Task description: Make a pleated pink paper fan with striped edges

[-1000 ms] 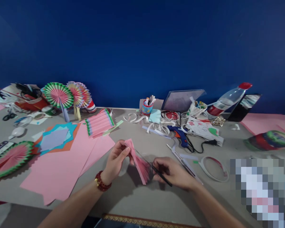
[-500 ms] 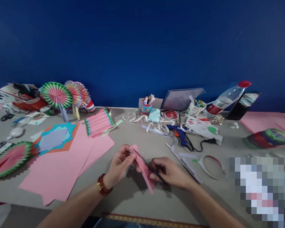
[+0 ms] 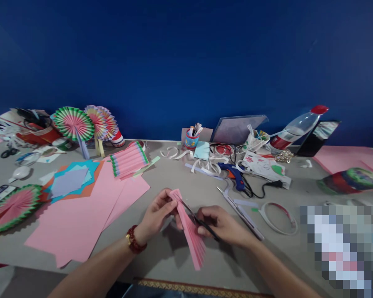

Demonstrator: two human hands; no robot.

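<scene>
My left hand pinches the upper end of a pleated strip of pink paper, fingers closed around it. The strip slants down toward me, its folds fanned out at the lower end. My right hand is closed on a pair of dark scissors, whose handles it partly hides. The blades point up and left, lying against the right side of the paper near my left fingers; whether they touch a fold I cannot tell.
Pink sheets and coloured squares lie to the left, near paper fans. A blue glue gun, a pen-like cutter and a tape roll lie to the right. A bottle leans at the back.
The pink paper's lower end has spread open and reaches further down toward me. The scissors' blades have shifted slightly. Both hands stay almost in place.
</scene>
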